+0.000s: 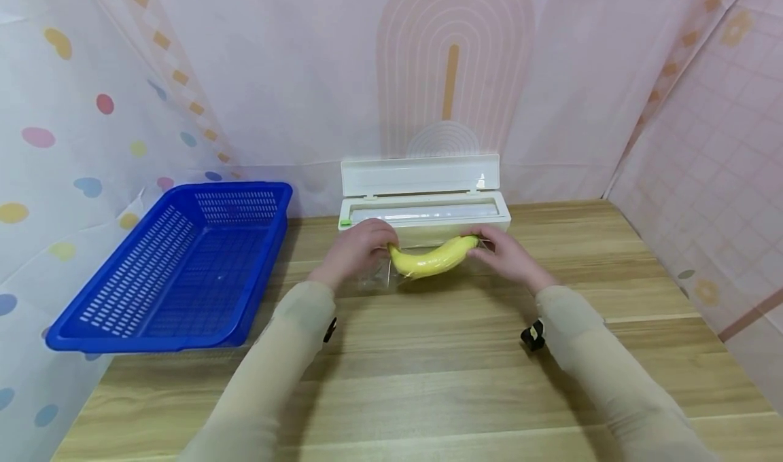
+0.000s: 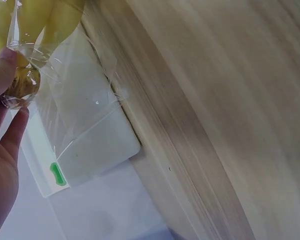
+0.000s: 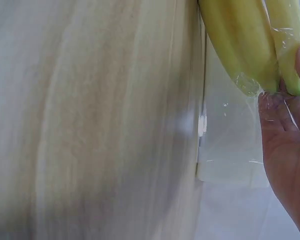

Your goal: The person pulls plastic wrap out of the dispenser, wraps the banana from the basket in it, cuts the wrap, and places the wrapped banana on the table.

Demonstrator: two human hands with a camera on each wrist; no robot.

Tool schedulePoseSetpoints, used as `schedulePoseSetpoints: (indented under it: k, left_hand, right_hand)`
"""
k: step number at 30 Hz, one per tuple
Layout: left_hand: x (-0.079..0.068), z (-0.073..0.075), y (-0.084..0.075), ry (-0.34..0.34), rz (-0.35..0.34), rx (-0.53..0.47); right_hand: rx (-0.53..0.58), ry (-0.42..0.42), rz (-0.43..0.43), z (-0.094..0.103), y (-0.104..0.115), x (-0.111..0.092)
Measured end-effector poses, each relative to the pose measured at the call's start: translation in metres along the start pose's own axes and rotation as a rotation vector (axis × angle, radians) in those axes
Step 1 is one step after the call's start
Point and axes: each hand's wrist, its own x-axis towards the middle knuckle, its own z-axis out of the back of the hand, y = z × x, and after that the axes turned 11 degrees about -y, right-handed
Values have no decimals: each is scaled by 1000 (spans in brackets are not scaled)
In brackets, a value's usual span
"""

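Note:
Between both hands is a small bunch of yellow bananas (image 1: 433, 261), wrapped in clear cling film (image 2: 72, 117). My left hand (image 1: 361, 244) pinches the brown stem end (image 2: 26, 82) between thumb and fingers, with loose film trailing beside it. At the other end my right hand (image 1: 506, 257) holds the banana tips (image 3: 260, 75), its fingers under them and the thumb along one side. Just behind stands a white cling film dispenser (image 1: 422, 234), its lid (image 1: 422, 176) raised and a film roll (image 1: 428, 212) inside. A green slider (image 2: 57, 173) sits at one end of it.
To the left, a blue plastic basket (image 1: 263, 272) with slotted sides stands on the wooden table (image 1: 428, 380). Patterned cloth (image 1: 293, 61) hangs behind the table and along both sides.

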Motion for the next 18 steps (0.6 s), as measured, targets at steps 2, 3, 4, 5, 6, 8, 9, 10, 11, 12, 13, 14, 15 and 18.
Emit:
schedulePoseSetpoints:
  k: [2, 3, 4, 5, 6, 8, 9, 10, 11, 12, 13, 14, 15, 18]
  left_hand:
    - [1, 0, 1, 11, 21, -8]
    - [2, -1, 2, 17, 31, -9]
    - [2, -1, 2, 22, 42, -7]
    - [2, -1, 3, 27, 52, -7]
    - [1, -2, 4, 31, 61, -5]
    - [1, -2, 5, 38, 74, -2]
    - [1, -2, 6, 41, 81, 2]
    - [1, -3, 6, 43, 85, 4]
    - [1, -3, 6, 45, 88, 5]
    - [1, -3, 6, 46, 93, 7]
    - [2, -3, 5, 48, 97, 10]
    - [2, -3, 4, 50, 102, 14]
    - [3, -3, 4, 54, 109, 18]
    - [4, -3, 1, 67, 135, 23]
  right_hand:
    - [4, -10, -10, -1, -1, 2]
    - [2, -13, -12, -1, -1, 2]
    - [-1, -16, -14, -1, -1, 3]
    - [-3, -20, -16, -2, 0, 3]
    - [-6, -23, -19, -3, 0, 4]
    - [-6, -30, -28, -3, 1, 4]
    - [-8, -33, -38, -4, 1, 5]
    - [-6, -36, -49, -4, 1, 5]
    - [-5, -41, -57, -4, 1, 5]
    - [-7, -46, -70, -4, 1, 5]
    - [-10, -53, -80, -4, 1, 6]
    - [-11, -60, -94, -4, 1, 6]
    - [-12, -66, -103, -3, 0, 6]
    - [-17, -81, -113, -3, -1, 8]
